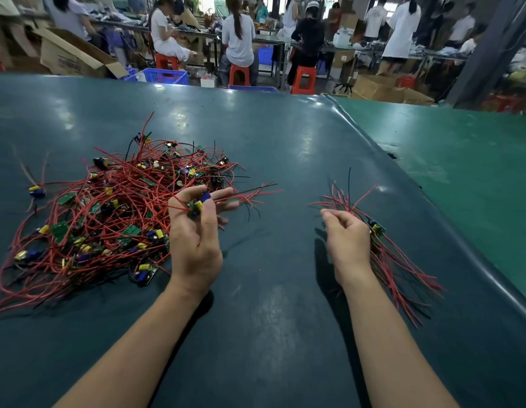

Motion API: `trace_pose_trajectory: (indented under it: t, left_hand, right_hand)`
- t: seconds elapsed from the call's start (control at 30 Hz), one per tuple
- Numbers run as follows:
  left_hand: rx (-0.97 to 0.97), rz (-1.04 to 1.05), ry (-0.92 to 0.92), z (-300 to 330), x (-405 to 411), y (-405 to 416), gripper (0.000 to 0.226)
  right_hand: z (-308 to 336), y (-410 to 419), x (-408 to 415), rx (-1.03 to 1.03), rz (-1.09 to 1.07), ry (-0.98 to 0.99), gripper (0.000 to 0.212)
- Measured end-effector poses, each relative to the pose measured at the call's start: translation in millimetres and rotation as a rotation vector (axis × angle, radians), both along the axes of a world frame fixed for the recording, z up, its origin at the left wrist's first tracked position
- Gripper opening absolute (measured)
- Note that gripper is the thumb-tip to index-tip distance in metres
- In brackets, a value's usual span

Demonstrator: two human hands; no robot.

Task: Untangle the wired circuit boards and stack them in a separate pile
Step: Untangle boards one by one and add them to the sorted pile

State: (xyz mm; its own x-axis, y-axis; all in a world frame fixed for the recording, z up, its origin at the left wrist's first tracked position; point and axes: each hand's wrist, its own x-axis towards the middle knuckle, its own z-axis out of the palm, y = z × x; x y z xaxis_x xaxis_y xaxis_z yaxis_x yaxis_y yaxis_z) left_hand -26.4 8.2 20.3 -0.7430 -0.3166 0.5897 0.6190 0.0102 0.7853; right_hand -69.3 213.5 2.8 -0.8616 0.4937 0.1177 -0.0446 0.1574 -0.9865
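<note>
**Board lifted at heap edge; sorted bundle lies across the gap**

Landmark: the tangled heap of small green circuit boards with thin red and black leads (pixel 108 213), on the dark teal matte surface (pixel 270 304).

Left hand (pixel 197 231) sits at the heap's near-right edge, thumb and fingers curled round one small green board carrying a yellow and a blue component (pixel 198 204). Its red and black leads run rightward past the fingertips, away from the heap; some strands look to trail back into the tangle.

Right hand (pixel 348 240) is well apart from the heap, to its right, fingers curled round a bundle of sorted boards with red leads (pixel 385 254). Bundle's long axis runs from far-left to near-right, leads fanning out at both ends.

Judgement: the held board must travel rightward to the bundle; left hand is the nearer carrier. Leads are thin, springy, prone to snagging; boards rigid and light.
</note>
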Motion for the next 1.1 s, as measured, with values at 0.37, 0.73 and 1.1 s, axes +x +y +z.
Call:
trace_pose_trajectory:
  t: [0.37, 0.73, 1.1]
  left_hand:
    - [0.043, -0.055, -0.054, 2, -1, -8, 0.008]
    - [-0.155, -0.741, -0.622, -5, 7, -3, 0.035]
    - [-0.163, -0.802, -0.662, 0, 8, -6, 0.038]
  right_hand:
    - [12, -13, 11, -0.067, 0.147, 0.010, 0.015]
    - [25, -54, 41, -0.474, 0.840, -0.174, 0.024]
    - [24, -43, 37, -0.513, 0.862, -0.208, 0.014]
